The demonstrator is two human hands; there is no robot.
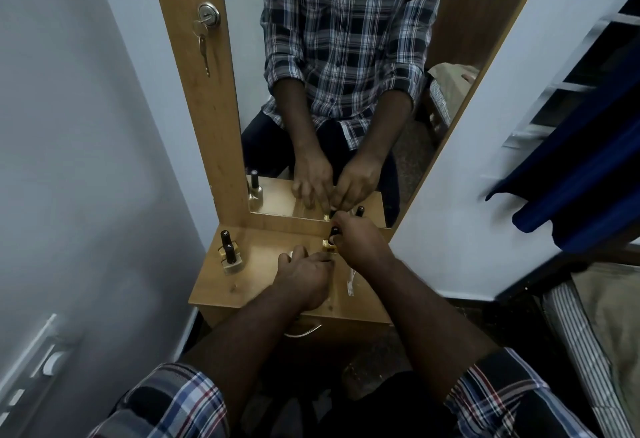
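As a person leans over a small wooden dressing table [242,285], both bare hands meet at one nail polish bottle [327,244] standing near the back edge of the tabletop, right of centre and just in front of the mirror [249,91]. The right hand [356,240] comes in from the right with its fingers curled tightly round the bottle's tall black cap [335,231], which stands upright on the gold-coloured base. The left hand [304,273] lies low over the tabletop with the thumb lifted; its fingers stretch towards the base of the bottle and seem to touch it, but the right hand hides the contact, so I cannot tell whether they pinch the glass or only steady it.

Two more bottles [230,251] with black caps stand close together at the left of the tabletop, well apart from the hands. A white smear [350,283] marks the wood just right of the left wrist. Below the top, a curved metal drawer handle [303,332] shows between the forearms. The mirror reflects the person's checked shirt, both hands and the bottles. A key [202,44] hangs from a round lock in the wooden panel left of the mirror. At the right are a dark blue curtain [588,178] and the edge of a striped mattress [588,351].
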